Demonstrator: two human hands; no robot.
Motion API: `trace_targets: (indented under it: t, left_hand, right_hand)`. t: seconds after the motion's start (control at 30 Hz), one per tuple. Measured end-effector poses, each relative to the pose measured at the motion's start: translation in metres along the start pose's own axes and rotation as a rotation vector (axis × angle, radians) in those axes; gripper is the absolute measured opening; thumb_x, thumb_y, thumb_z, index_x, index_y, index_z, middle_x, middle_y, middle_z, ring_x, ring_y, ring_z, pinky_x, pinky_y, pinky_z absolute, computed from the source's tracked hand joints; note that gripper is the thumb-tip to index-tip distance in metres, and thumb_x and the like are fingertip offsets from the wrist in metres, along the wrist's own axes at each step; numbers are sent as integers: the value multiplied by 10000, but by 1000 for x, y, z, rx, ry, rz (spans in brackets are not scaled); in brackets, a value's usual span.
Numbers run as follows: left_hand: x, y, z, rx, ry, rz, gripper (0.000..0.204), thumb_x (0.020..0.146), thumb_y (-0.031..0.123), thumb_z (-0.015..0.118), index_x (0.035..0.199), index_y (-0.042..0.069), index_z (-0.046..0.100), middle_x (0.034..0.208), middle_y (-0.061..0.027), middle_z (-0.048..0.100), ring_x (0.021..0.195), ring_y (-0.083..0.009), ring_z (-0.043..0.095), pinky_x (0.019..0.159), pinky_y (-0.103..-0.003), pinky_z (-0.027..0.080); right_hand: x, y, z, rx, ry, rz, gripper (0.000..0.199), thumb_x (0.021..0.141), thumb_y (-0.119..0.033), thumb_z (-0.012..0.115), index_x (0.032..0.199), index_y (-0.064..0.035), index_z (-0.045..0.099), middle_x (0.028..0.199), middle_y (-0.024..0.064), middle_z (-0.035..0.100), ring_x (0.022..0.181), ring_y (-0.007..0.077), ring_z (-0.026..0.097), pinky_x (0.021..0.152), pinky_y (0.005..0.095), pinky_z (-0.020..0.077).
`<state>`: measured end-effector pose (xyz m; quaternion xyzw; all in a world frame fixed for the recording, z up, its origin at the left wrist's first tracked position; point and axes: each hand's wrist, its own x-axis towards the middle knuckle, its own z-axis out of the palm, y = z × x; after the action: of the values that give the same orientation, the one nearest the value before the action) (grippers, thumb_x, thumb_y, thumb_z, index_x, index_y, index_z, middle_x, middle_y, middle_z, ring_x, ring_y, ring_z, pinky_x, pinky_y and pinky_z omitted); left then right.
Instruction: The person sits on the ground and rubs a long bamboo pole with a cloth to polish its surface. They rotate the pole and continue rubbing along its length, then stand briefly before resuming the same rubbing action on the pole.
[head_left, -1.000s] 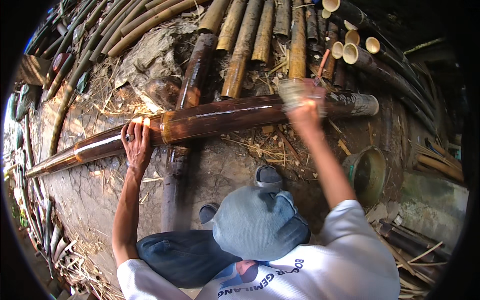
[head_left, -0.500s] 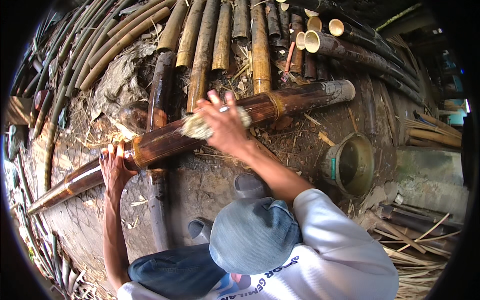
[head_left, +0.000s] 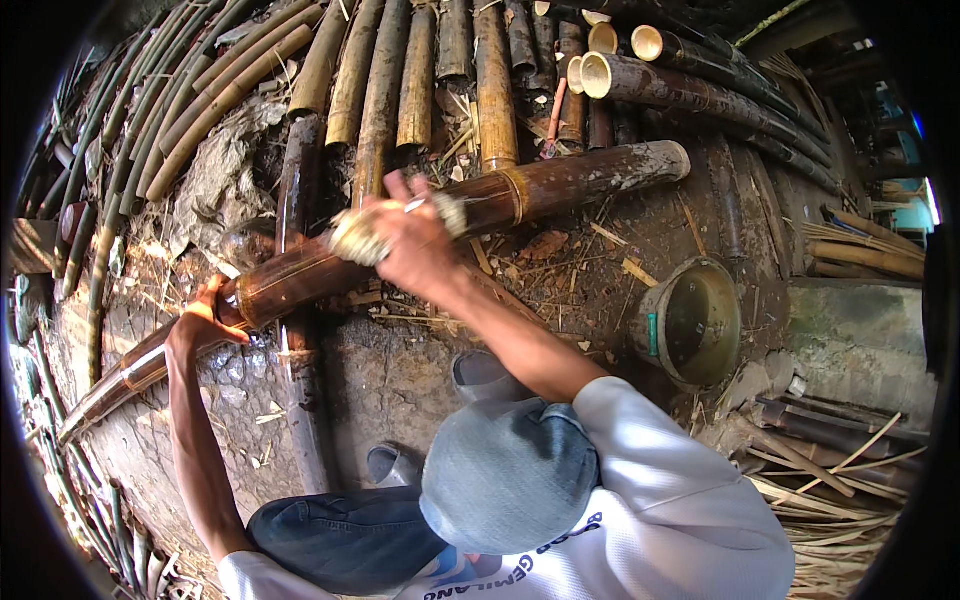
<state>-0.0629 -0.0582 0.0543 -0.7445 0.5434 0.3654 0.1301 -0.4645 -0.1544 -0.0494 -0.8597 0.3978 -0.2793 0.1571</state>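
Under right grip (head_left: 416, 243), pale wad (head_left: 355, 238), dark bamboo pole (head_left: 590, 182) beneath

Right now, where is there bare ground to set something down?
The barest ground lies this side of the long bamboo pole, between the dark crosspiece and the grey shoes. Another patch, with a few shavings, lies between the crosspiece and the left forearm. It's crowded beyond the pole with bamboo lengths, and at lower right with split strips.

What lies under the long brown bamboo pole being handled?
A dark crosspiece runs beneath the pole, showing on both its sides. The crosspiece's middle stretch, and whatever else lies directly below, is covered.
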Motion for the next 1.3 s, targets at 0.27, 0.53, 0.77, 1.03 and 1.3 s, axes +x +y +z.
trace_targets:
  t: [0.27,0.53,0.77,1.03,1.3]
  left_hand:
    - [-15,180,62,303,457,528,1244,625,430,941,1604,141,231,1579,-132,358,1496,-325,299,1247,-538,153]
    - [41,271,119,344,632,424,1072,667,281,909,1559,188,321,1354,-177,532,1220,-373,563,1072,-550,405]
    - [6,234,78,289,389,454,953,557,303,928,1378,84,496,1154,-133,612,1076,-344,601,925,-443,517]
    - [2,227,74,240,327,506,944,544,251,938,1360,44,511,1167,-168,615,1118,-366,587,989,-448,476]
    - [21,228,38,-18,-29,539,978,516,235,962,1361,54,504,1226,-191,634,1176,-367,600,1012,-444,480]
  right_hand:
    - [-27,203,-210,-519,17,624,632,988,-402,604,1544,-182,402,1513,313,422,1492,465,261,1221,601,182]
    - [-28,113,-108,-138,84,366,645,622,-223,932,1212,-178,673,1529,136,467,1491,428,294,1252,594,126]
    - [-73,183,-148,-146,78,673,776,874,-418,759,1536,-186,426,1655,279,135,1501,512,178,1242,591,116]
    - [-58,183,-215,40,212,946,656,918,-251,691,1488,-116,397,1550,332,335,1524,441,174,1211,580,238]
    - [-71,183,-189,34,350,858,849,909,-363,727,1594,-183,259,1673,187,166,1527,473,100,1228,647,78]
